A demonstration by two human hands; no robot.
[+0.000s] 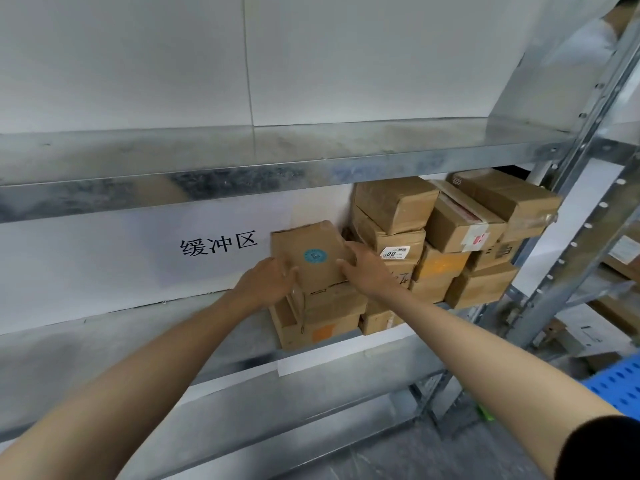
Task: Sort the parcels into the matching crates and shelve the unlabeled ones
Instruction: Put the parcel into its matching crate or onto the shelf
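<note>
On galvanized shelf (104, 344), square cardboard parcel (311, 252)

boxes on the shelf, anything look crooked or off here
The box with the teal sticker sits tilted on its stack. Right of it, the taped box lies askew among unevenly piled boxes.
</note>
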